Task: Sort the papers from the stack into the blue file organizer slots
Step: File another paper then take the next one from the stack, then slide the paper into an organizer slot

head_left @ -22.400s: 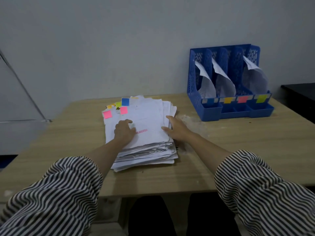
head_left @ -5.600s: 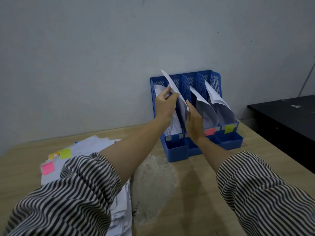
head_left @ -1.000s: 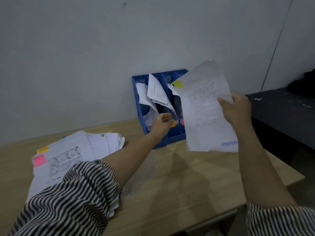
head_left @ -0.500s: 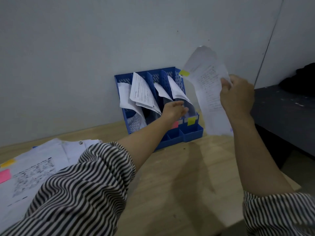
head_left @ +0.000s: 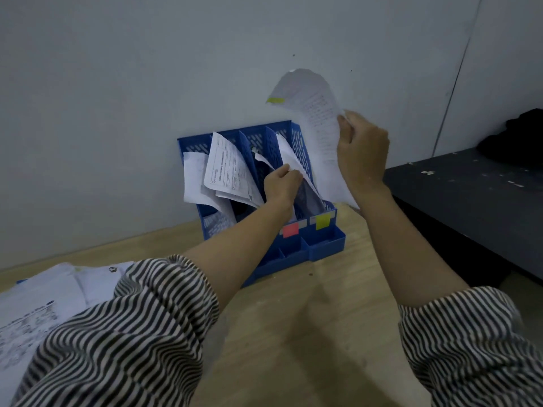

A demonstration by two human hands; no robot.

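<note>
Pale wood makes up the table (head_left: 293,333), which fills the lower half of the frame and runs back to a grey wall (head_left: 117,83) across the top. A dark bench (head_left: 470,201) stands at the right edge, with something black heaped on it in the upper right. Striped sleeves (head_left: 117,348) reach in from both bottom corners. The paper stack (head_left: 44,304) lies spread at the lower left of the table, partly hidden under the left sleeve. Just above centre, against the wall, stands the blue file organizer (head_left: 323,245), its slots already holding curled sheets; a printed form (head_left: 226,171) leans out of a left-hand slot. The right hand (head_left: 363,151), raised in the upper right of centre, grips one sheet (head_left: 317,118) by its edge, holding it upright above and to the right of the organizer, its top curling over. The left hand (head_left: 282,183) reaches into the organizer's right-hand slots, its fingers curled on the edge of a sheet there. On the organizer's front lip sit a pink label (head_left: 291,230) and a yellow-green label (head_left: 322,221); a small yellow tab (head_left: 275,99) sticks out from the raised sheet's upper left edge.
</note>
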